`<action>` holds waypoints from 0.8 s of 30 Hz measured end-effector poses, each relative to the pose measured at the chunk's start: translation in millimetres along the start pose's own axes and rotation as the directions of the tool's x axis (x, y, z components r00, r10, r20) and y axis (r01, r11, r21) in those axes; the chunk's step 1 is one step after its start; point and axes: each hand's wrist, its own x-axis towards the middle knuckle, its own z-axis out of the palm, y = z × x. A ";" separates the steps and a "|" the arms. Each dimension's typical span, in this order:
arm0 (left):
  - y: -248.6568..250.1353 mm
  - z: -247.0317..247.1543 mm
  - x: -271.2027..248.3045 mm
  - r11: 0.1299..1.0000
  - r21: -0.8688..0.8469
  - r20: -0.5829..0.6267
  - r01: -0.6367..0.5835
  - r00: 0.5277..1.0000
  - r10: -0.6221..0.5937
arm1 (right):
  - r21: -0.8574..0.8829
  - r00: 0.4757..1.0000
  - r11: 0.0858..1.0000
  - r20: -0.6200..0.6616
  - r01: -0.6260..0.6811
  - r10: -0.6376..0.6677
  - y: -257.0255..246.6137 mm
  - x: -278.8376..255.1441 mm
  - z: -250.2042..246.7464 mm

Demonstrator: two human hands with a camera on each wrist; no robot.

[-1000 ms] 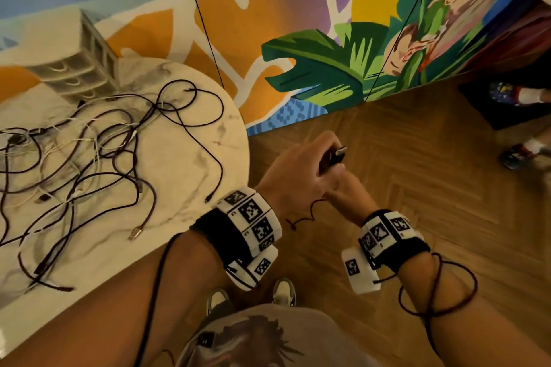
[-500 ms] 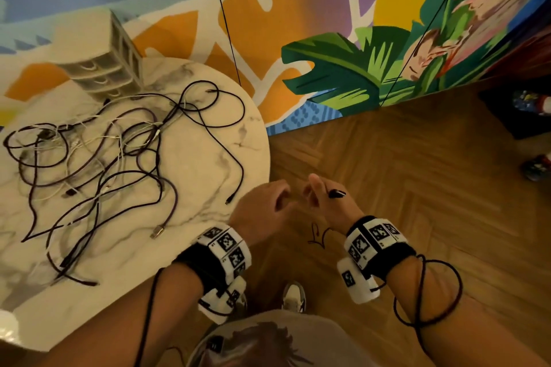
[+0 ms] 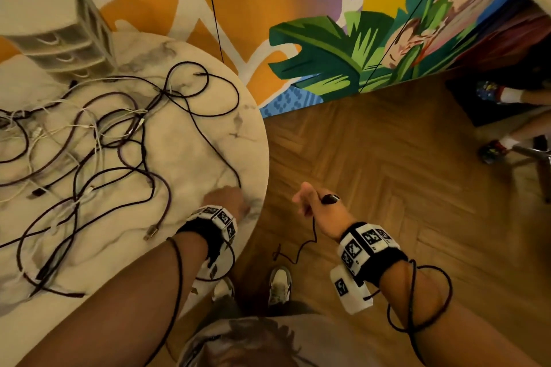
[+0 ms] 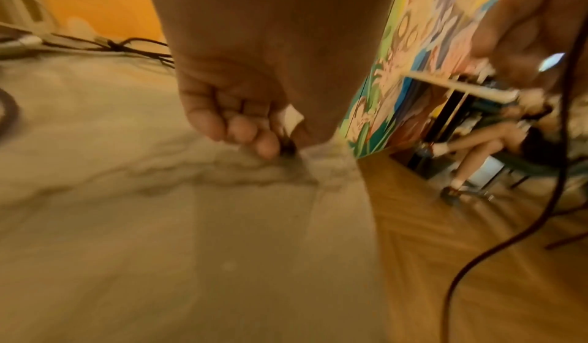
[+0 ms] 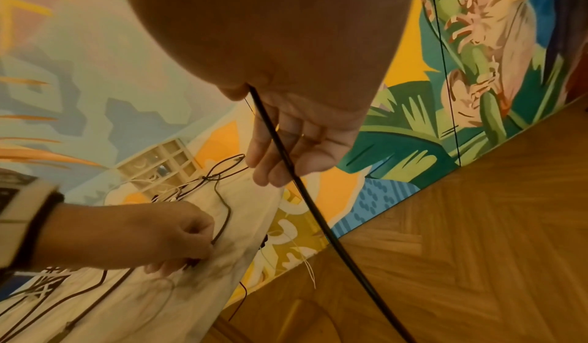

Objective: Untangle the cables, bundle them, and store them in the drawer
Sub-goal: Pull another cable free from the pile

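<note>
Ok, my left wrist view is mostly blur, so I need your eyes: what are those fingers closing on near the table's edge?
Observer: In the right wrist view, the left hand pinches the end of a thin dark cable lying on the round white marble table.
Operator: And the other hand?
Observer: The right hand holds a thin black cable over the wooden floor, with its plug sticking out of the grip.
Operator: Is the drawer ready?
Observer: The small beige plastic drawer unit stands at the table's far side, and its drawers look closed.
</note>
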 end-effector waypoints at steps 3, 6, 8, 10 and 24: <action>0.1 -3.2 -21.9 0.942 -0.288 -0.011 -0.174 0.984 0.178 | 0.046 0.998 0.999 0.050 -0.025 0.023 -3.3 8.3 16.7; -1.6 -17.1 -50.3 0.850 -0.414 -0.169 -0.326 0.945 0.280 | 0.129 0.988 0.990 0.154 -0.052 0.032 -20.7 23.1 41.5; -5.2 -23.1 -60.8 0.851 -0.352 -0.191 -0.391 0.920 0.343 | 0.216 0.971 0.974 0.238 -0.063 0.010 -39.7 31.9 54.3; -14.2 -25.5 -65.2 0.894 -0.207 -0.155 -0.398 0.915 0.372 | 0.242 0.959 0.970 0.278 -0.015 -0.055 -58.2 41.5 64.0; -68.9 -102.3 -19.5 -0.215 -0.973 -0.041 -0.078 0.984 -0.173 | 0.138 0.879 0.969 0.410 0.206 -0.246 -80.2 25.8 101.0</action>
